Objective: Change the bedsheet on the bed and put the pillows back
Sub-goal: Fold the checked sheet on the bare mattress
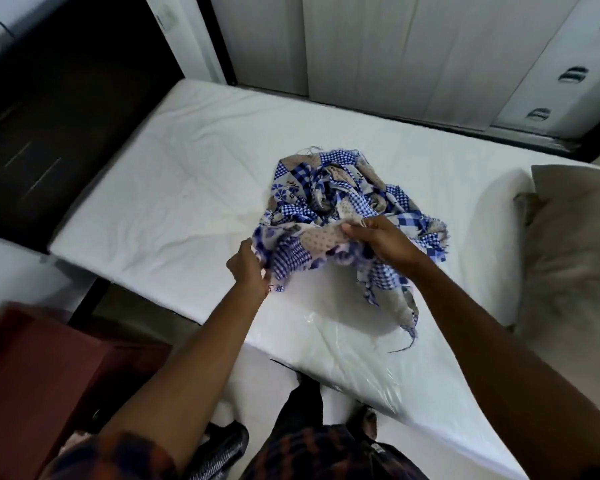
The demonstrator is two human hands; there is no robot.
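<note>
A bunched-up bedsheet (340,199), blue-and-white check with beige floral patches and frayed edges, lies in a heap on the bare white mattress (174,188). My left hand (248,263) grips its near left edge. My right hand (378,237) pinches a fold on the heap's near side, lifting it slightly. A strip of the sheet hangs down toward the mattress's plastic-wrapped near corner (347,348). A beige pillow (575,244) stands at the right end of the bed, partly cut off by the frame.
A dark wooden cabinet (56,109) stands past the bed's left end. White wardrobe doors with handles (568,74) run along the far side. A reddish-brown piece of furniture (35,368) is at my lower left. My feet stand on pale floor (278,375) beside the bed.
</note>
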